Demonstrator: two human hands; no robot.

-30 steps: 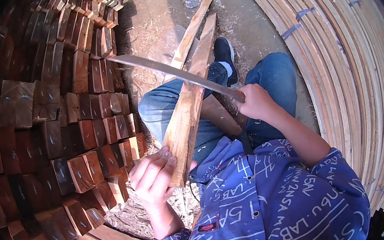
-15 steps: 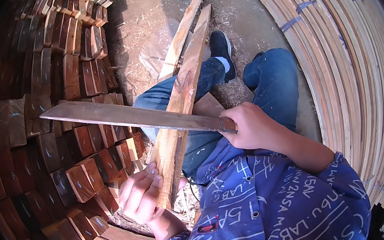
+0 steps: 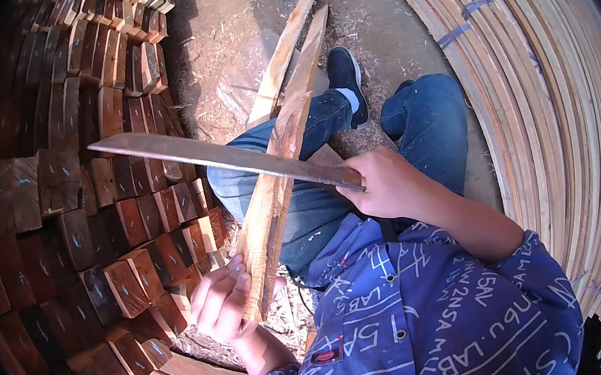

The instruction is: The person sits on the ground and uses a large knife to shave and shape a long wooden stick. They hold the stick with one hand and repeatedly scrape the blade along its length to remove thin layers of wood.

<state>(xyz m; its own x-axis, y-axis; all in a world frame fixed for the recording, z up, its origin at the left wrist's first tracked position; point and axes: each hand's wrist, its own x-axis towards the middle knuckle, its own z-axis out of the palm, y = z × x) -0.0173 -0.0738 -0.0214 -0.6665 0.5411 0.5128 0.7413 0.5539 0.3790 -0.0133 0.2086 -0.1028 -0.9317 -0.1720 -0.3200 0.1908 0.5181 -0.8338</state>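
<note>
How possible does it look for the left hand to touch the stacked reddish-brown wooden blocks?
Probably yes: the blocks look near the left hand with nothing visible between, though it holds the long tan wooden plank.

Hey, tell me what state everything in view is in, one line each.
Board, held by its near end, slanting
Blade, bare, held across the board; contact unclear
Left hand, closed on the board
Right hand, closed, holding the blade
Strip, not held
Blocks, stacked
Planks, tied in bundles
Shoe, worn

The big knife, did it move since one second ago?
Yes. The big knife moved left: its tip now shows farther across the stacked wood blocks.
</note>
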